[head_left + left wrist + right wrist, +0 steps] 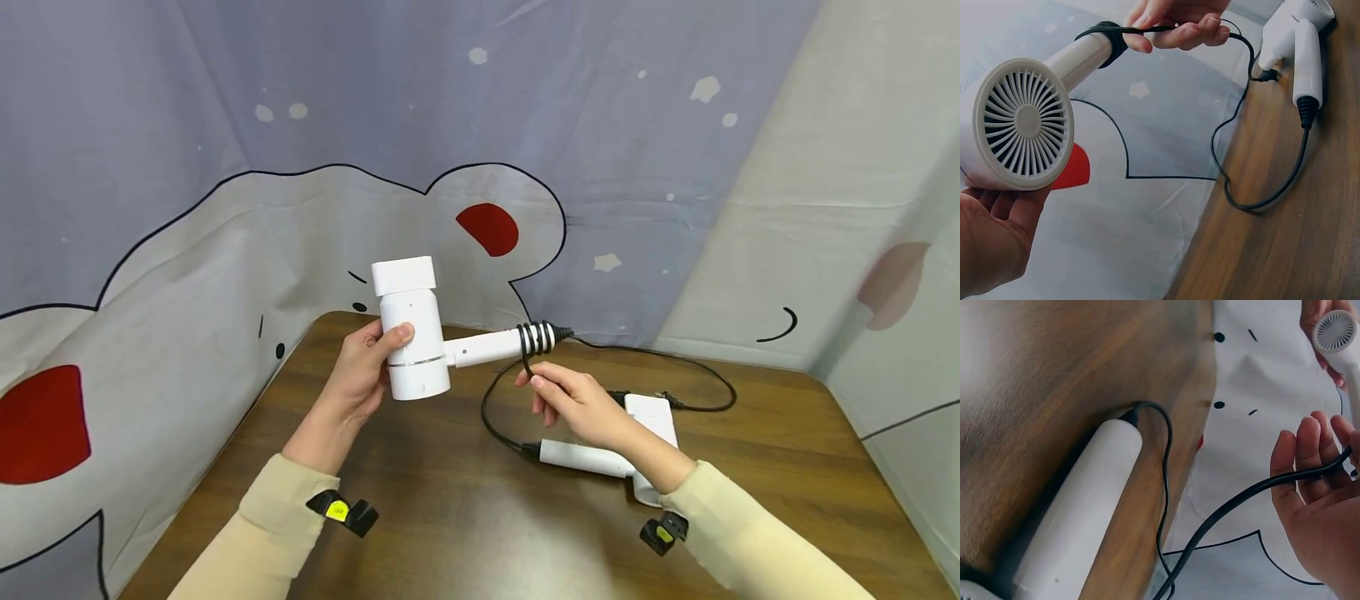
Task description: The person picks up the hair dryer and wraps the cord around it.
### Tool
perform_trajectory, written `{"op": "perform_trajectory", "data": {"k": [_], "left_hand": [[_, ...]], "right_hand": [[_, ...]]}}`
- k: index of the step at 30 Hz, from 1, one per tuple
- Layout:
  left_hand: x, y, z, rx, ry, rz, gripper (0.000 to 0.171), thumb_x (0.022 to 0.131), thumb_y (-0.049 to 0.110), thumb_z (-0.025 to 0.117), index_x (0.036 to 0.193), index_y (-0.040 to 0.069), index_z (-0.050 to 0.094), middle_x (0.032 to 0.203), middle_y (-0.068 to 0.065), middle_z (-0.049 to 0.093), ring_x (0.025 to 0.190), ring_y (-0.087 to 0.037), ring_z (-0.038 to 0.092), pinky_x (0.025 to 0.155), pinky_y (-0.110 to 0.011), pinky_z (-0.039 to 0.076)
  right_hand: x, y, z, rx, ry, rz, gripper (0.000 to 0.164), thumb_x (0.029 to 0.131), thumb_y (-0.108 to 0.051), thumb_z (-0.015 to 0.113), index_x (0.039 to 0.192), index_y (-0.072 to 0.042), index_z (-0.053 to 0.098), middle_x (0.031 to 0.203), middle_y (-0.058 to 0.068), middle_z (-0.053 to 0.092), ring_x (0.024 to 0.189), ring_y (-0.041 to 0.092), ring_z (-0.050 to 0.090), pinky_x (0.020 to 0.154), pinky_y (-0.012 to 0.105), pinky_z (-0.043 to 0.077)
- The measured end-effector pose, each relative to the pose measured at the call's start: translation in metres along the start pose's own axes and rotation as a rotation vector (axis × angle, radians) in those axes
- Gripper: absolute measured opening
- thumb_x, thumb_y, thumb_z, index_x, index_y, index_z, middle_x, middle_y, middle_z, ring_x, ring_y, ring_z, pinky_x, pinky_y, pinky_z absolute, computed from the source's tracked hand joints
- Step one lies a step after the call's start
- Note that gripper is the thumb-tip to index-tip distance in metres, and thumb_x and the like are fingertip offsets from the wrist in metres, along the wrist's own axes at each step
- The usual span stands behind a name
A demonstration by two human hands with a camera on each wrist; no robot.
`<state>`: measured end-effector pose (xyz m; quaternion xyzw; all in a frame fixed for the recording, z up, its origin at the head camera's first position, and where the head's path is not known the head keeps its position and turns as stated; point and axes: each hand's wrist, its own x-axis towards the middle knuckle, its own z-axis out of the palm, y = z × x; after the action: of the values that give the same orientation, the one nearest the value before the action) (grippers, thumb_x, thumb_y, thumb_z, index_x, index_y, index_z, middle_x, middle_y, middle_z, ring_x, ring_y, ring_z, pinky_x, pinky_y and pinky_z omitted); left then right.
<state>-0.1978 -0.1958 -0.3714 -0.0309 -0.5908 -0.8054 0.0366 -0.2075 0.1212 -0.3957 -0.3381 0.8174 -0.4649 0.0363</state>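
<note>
My left hand [356,377] holds a white hair dryer [417,333] by its barrel, raised above the table, with the handle pointing right. Several turns of black cord [534,337] go round the end of that handle. Just below the handle's end, my right hand [577,402] pinches the cord between thumb and fingers. In the left wrist view, the slatted round grille [1027,122] of the held dryer faces the camera. Cord also runs across the right palm [1329,519] in the right wrist view.
A second white hair dryer [585,458] lies on the wooden table [450,517] under my right forearm, its handle pointing left. Loose black cord [697,360] loops over the table behind it. A patterned curtain [360,108] hangs behind the table.
</note>
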Motion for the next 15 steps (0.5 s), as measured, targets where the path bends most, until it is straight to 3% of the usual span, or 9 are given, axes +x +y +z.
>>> {"op": "perform_trajectory", "data": {"k": [8, 15], "left_hand": [[-0.003, 0.002, 0.001, -0.039, -0.006, -0.022, 0.042, 0.096, 0.011, 0.065, 0.132, -0.011, 0.058, 0.100, -0.004, 0.075, 0.090, -0.018, 0.072, 0.080, -0.035, 0.059], [-0.005, 0.002, 0.002, -0.074, -0.033, -0.016, 0.038, 0.098, 0.016, 0.066, 0.128, -0.007, 0.060, 0.099, -0.003, 0.075, 0.089, -0.017, 0.073, 0.079, -0.034, 0.059]], "right_hand": [[0.001, 0.013, 0.005, 0.017, -0.036, -0.026, 0.028, 0.115, -0.013, 0.047, 0.122, -0.006, 0.073, 0.083, 0.010, 0.068, 0.071, 0.016, 0.065, 0.068, 0.031, 0.059], [-0.001, 0.030, 0.005, 0.169, -0.114, 0.019, 0.031, 0.115, -0.013, 0.048, 0.121, 0.002, 0.074, 0.086, 0.019, 0.071, 0.074, 0.018, 0.070, 0.070, 0.034, 0.061]]}}
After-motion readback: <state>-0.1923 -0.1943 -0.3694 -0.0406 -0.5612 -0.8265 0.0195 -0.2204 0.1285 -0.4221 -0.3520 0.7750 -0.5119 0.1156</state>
